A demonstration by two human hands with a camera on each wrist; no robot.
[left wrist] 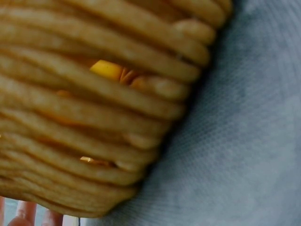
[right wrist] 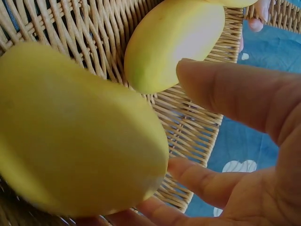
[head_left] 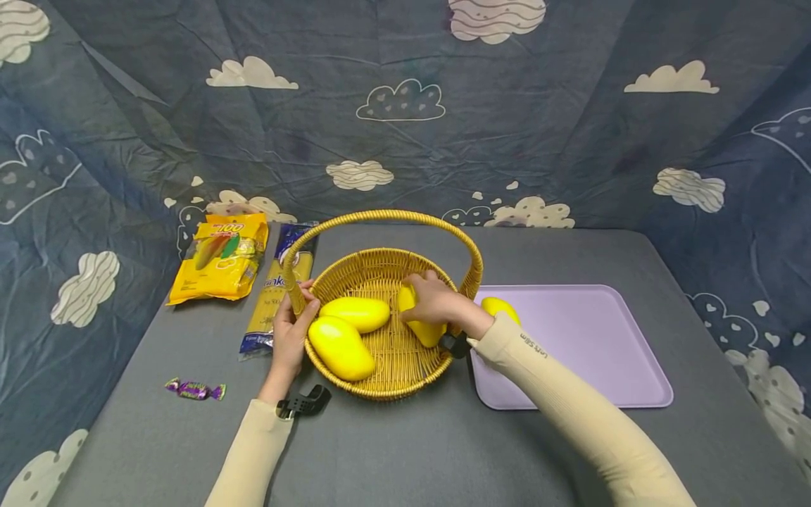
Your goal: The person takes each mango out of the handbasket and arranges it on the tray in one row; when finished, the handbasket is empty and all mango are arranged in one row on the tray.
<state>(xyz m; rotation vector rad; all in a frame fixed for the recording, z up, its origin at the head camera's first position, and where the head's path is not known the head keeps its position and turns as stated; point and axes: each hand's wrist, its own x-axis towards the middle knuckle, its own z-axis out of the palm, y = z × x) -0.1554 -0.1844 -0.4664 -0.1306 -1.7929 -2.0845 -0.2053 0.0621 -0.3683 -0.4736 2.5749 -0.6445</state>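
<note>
My left hand [head_left: 293, 336] grips the wicker basket [head_left: 394, 360] at its left rim; my right hand [head_left: 437, 299] arches over its right rim, fingers spread against a mango [head_left: 426, 334] in its right half, thumb apart. The mango's long axis slants toward the basket's near right.

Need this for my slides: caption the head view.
Left hand grips a round, golden wicker basket; right hand touches an oval yellow mango inside.

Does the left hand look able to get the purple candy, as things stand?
Probably yes: nothing visible blocks the way to the purple candy, though the left hand would first have to release the basket.
</note>
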